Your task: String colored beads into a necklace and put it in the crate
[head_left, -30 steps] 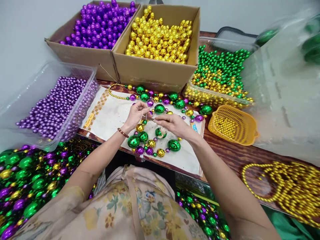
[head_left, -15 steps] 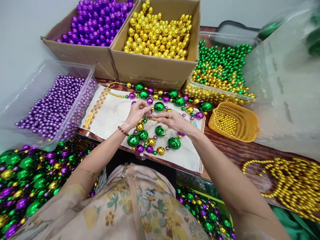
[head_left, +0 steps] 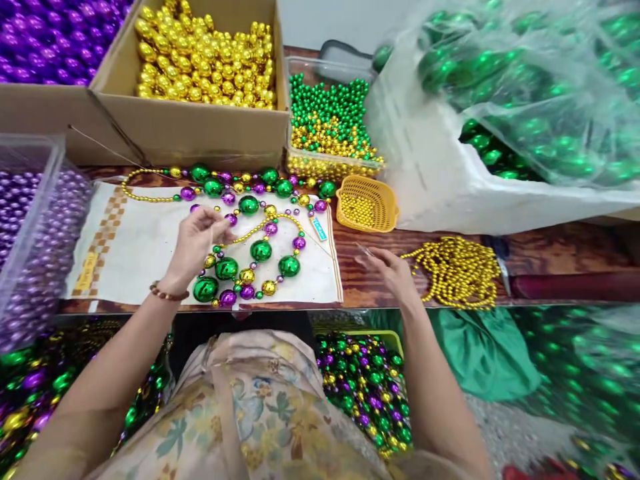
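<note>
My left hand (head_left: 200, 240) pinches the end of a bead necklace (head_left: 261, 251) over the white cloth (head_left: 150, 233). Large green balls, purple and gold beads and a run of small gold beads make up this strand, which lies looped on the cloth. Off the cloth to the right, above the dark wooden table, is my right hand (head_left: 395, 270). Its fingers are closed on a thin, pale metallic tool (head_left: 366, 251), too slight to identify. A second bead necklace (head_left: 213, 189) stretches along the back of the cloth, and a fine thread runs near its right side.
Cardboard boxes of gold beads (head_left: 210, 67) and purple beads (head_left: 55, 47) stand behind. Right of them are a clear tub (head_left: 330, 163), a yellow basket (head_left: 367, 220) and a white foam box (head_left: 435, 180). A pile of gold bead strands (head_left: 457, 273) lies at the right.
My hands have moved apart: the right one has travelled right, away from the necklace, while the left still pinches it. The view has swung to the right.
</note>
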Tool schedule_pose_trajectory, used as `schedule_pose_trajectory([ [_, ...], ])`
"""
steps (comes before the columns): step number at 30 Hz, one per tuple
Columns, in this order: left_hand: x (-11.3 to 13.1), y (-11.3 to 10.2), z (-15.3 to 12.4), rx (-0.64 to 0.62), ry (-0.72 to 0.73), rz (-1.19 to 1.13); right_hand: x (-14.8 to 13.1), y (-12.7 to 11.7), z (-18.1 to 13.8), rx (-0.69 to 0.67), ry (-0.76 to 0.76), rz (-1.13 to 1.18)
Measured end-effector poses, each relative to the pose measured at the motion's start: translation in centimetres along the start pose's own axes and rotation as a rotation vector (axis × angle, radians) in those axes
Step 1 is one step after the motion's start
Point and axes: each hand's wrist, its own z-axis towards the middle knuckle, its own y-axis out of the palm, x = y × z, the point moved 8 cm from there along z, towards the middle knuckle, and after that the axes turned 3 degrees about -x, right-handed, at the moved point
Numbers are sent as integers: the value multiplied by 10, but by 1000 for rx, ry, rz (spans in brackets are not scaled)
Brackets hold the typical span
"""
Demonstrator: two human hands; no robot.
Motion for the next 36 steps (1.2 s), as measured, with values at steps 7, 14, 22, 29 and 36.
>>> schedule_pose_trajectory([
  [7, -86, 118, -128, -783, -347, 357, 33, 1, 4, 122, 65, -357],
  [14, -205, 49, -149, -670, -503, 958, -55, 54, 21, 21, -262, -581],
  [22, -167, -8, -162, -555, -528, 960, -100, 109, 74, -128, -157, -716],
  [29, -42, -58, -114, 52, -123, 1068, -99, 109, 75, -114, -191, -753],
  [36, -49, -38, -50, 145, 15, 1342, -126, 93, 42, -61, -361, -490],
])
